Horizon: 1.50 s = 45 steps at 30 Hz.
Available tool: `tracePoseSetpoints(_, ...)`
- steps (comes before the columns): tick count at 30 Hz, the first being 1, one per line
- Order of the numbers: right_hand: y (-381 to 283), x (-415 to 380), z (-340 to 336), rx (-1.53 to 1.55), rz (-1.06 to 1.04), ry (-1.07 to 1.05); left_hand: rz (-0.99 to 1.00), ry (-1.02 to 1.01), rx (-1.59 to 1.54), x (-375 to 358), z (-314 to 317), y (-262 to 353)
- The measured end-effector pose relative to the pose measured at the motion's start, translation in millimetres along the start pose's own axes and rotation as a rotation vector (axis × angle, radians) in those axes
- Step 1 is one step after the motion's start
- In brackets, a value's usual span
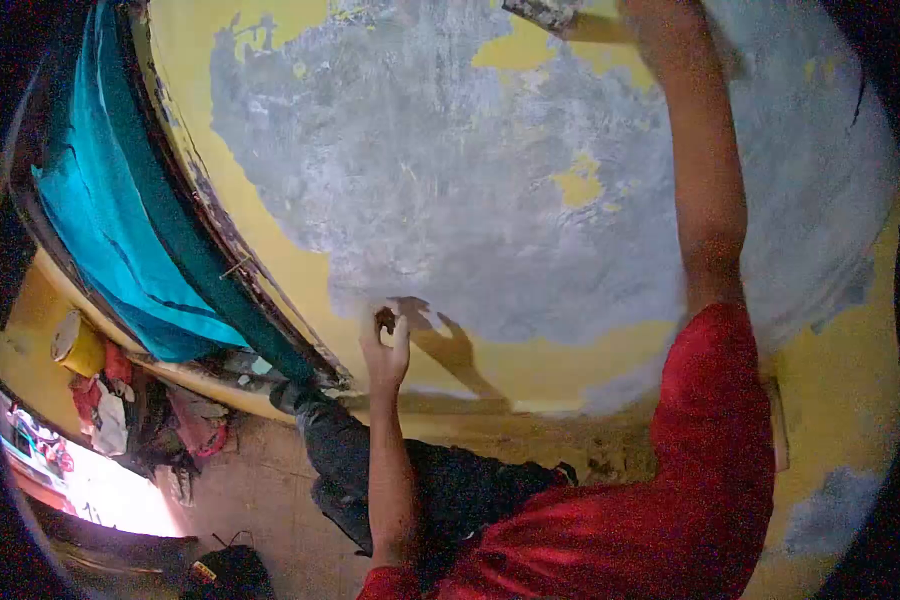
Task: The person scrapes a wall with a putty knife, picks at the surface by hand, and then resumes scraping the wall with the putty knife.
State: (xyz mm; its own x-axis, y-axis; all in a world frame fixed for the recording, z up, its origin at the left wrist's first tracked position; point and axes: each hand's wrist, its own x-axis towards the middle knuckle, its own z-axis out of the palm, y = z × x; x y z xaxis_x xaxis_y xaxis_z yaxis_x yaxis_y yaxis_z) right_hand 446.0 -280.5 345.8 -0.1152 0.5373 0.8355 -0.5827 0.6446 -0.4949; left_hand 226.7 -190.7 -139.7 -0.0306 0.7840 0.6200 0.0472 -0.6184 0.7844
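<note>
At the top edge, my right hand point(665, 20) is raised against the wall, partly cut off and blurred. It is closed round a scraper point(542, 13), whose flat, grey-speckled end points left. Lower down, my left hand point(386, 350) is held up near the wall with thumb and fingers curved apart in a loose C. A dark brown patch shows between those fingers; whether it is shadow or some small thing I cannot make out. The wall point(420, 180) has a broad grey area with yellow paint point(578, 182) left in patches and along its borders.
A teal curtain point(120, 230) hangs at the left beside a worn frame edge point(220, 240). Below it are a yellow bucket point(78, 345), heaped cloths point(110, 420) and a dark bag point(228, 572) on the tiled floor point(270, 500). My legs point(430, 480) are near the wall's base.
</note>
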Motion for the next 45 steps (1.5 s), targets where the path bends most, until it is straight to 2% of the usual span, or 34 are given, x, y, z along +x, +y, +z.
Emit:
tracePoseSetpoints(1,-1.7,1.4,-4.0,-0.011,0.001,-0.007,0.004,0.003,-0.012,0.8,3.3,3.6)
tracePoseSetpoints(3,2.3,-1.8,-16.1,-0.668,-0.604,-0.300,-0.016,-0.117,0.025,-1.0,4.5,17.1)
tracePoseSetpoints(4,12.6,-3.1,-15.3,-0.910,-0.628,0.182,0.036,-0.102,-0.010,-1.5,9.9,14.1)
tracePoseSetpoints(7,16.4,-6.7,-4.4,-0.960,-0.684,0.198,0.065,-0.168,0.093,-5.9,14.1,14.7)
tracePoseSetpoints(8,2.0,-1.0,-7.3,-0.878,-0.669,-0.169,0.084,-0.175,0.060,-4.2,17.2,18.1)
tracePoseSetpoints(9,4.9,-0.9,-10.9,-0.883,-0.664,-0.168,0.081,-0.178,0.056,-3.2,20.1,18.4)
tracePoseSetpoints(11,18.0,-5.7,-7.7,-0.793,-0.609,0.035,0.084,-0.211,-0.007,-2.9,23.7,19.1)
tracePoseSetpoints(12,14.7,-7.7,-1.8,-0.887,-0.622,-0.098,0.083,-0.208,-0.012,-2.8,24.4,20.2)
tracePoseSetpoints(15,3.8,-0.9,-14.2,-0.794,-0.608,-0.098,0.078,-0.253,-0.047,0.9,26.1,23.3)
tracePoseSetpoints(19,10.1,-3.6,-18.2,-0.739,-0.615,-0.160,0.077,-0.199,-0.067,-0.9,26.1,24.5)
tracePoseSetpoints(22,-0.1,7.7,-43.6,-0.719,-0.606,-0.110,0.029,-0.199,-0.051,-4.9,24.2,20.0)
tracePoseSetpoints(24,1.4,5.4,-51.2,-0.337,-0.297,-0.150,0.007,-0.193,-0.032,-5.7,21.6,19.0)
tracePoseSetpoints(25,3.8,1.7,-41.1,-0.334,-0.296,-0.154,0.046,-0.187,0.005,-3.8,18.8,25.2)
tracePoseSetpoints(27,9.6,-7.0,-11.6,-0.840,-0.581,0.068,0.085,-0.174,0.041,-0.8,15.0,27.4)
tracePoseSetpoints(28,6.9,-1.1,-24.2,-0.842,-0.578,0.066,0.071,-0.164,0.021,-1.4,13.7,26.4)
tracePoseSetpoints(30,-2.3,11.1,-61.4,-0.033,-0.219,-0.173,0.049,-0.166,-0.001,-4.9,13.1,26.6)
tracePoseSetpoints(31,0.1,5.1,-51.8,-0.033,-0.220,-0.174,0.073,-0.164,0.005,-3.6,13.2,26.6)
tracePoseSetpoints(33,14.9,-11.4,-11.8,-0.878,-0.591,-0.017,0.101,-0.151,0.012,-0.4,11.4,26.5)
tracePoseSetpoints(34,24.1,-10.9,1.5,-0.838,-0.744,0.157,0.092,-0.159,0.023,0.0,9.9,27.6)
tracePoseSetpoints(35,18.6,-6.7,-16.1,-0.842,-0.742,0.158,0.080,-0.171,0.032,-1.4,9.6,29.0)
tracePoseSetpoints(37,3.0,4.9,-65.8,-0.324,-0.419,-0.268,0.069,-0.181,0.050,-2.7,9.0,31.1)
tracePoseSetpoints(38,-1.3,-5.5,-34.7,-0.910,-0.651,-0.392,0.063,-0.181,0.069,-2.2,9.1,31.4)
tracePoseSetpoints(39,1.7,-8.2,-22.5,-0.908,-0.651,-0.397,0.063,-0.176,0.068,-1.8,9.0,30.1)
tracePoseSetpoints(41,4.8,-9.9,-10.6,-0.820,-0.663,0.092,0.072,-0.188,0.020,-1.2,10.2,28.5)
tracePoseSetpoints(42,5.2,-10.2,-16.3,-0.826,-0.662,0.092,0.071,-0.191,0.016,-2.2,11.9,28.4)
tracePoseSetpoints(44,10.1,-9.2,-30.2,-0.651,-0.627,-0.178,0.064,-0.194,0.001,-2.1,12.2,28.6)
tracePoseSetpoints(45,9.1,-9.8,-28.5,-0.643,-0.628,-0.182,0.065,-0.187,0.005,-1.8,11.5,27.7)
